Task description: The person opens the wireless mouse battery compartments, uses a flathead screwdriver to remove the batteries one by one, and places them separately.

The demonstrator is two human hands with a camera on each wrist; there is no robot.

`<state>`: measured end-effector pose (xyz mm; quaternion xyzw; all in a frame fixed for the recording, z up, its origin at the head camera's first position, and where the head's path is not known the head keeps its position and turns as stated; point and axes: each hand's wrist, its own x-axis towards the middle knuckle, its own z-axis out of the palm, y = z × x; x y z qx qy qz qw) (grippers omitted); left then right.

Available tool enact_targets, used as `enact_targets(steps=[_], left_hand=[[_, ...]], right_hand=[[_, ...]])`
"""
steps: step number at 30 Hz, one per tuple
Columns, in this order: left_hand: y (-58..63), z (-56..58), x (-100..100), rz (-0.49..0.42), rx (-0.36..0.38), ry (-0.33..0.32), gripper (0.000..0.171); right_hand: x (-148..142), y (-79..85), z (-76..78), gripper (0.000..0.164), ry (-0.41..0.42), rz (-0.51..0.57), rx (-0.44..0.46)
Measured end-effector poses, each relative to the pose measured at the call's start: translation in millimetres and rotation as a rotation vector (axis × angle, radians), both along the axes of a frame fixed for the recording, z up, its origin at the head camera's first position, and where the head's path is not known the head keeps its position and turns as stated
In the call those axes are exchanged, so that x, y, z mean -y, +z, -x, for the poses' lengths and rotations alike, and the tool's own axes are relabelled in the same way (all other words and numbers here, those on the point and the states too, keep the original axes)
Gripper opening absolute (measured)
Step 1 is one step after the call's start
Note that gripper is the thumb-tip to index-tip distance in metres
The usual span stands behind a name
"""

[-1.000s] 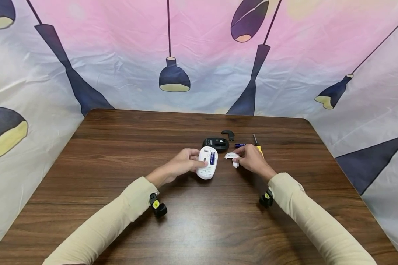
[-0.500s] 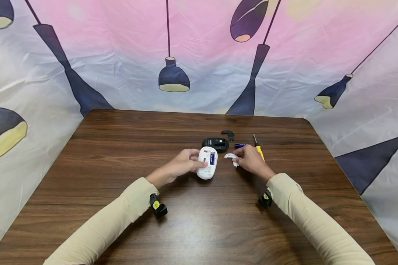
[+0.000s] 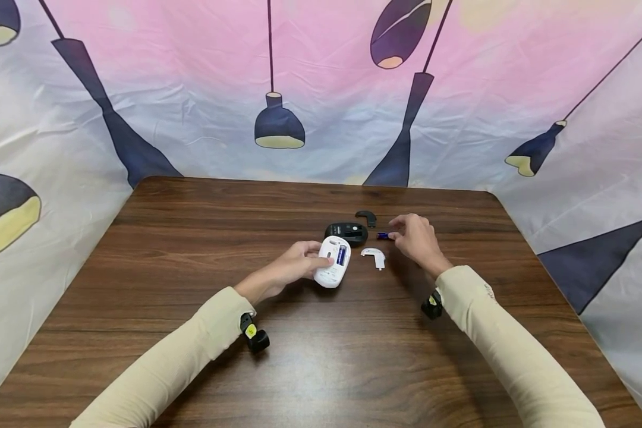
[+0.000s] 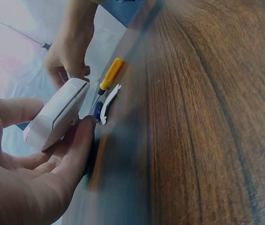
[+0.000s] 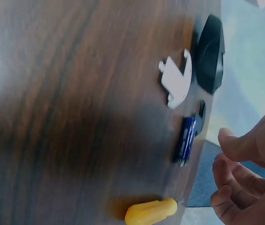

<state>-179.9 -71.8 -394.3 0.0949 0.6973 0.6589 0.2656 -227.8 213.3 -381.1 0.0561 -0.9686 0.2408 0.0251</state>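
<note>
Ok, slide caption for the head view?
Left hand holds an opened white mouse; right hand near a blue battery on the brown table.

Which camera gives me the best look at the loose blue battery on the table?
The right wrist view: it shows the blue battery large, whole and uncovered. The head view shows it small, partly covered by the right hand. The left wrist view shows only a small blue piece of it, beside the white cover.

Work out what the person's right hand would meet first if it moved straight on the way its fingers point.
Most likely the loose blue battery, lying just ahead of the right hand; the hand's height is hard to judge, so it might pass above it.
</note>
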Motion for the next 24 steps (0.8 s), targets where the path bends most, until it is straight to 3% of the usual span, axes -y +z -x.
enact_targets(steps=[13,24], left_hand=[[-0.9,-0.5,-0.1,0.003,0.023,0.006,0.048],[-1.1,0.0,-0.6,0.016,0.016,0.004,0.051]], right_hand=[[-6.9,-14.3,9.6,0.031,0.007,-0.055,0.054],[-17.3,-18.8,9.8,0.034,-0.044,-0.071,0.025]])
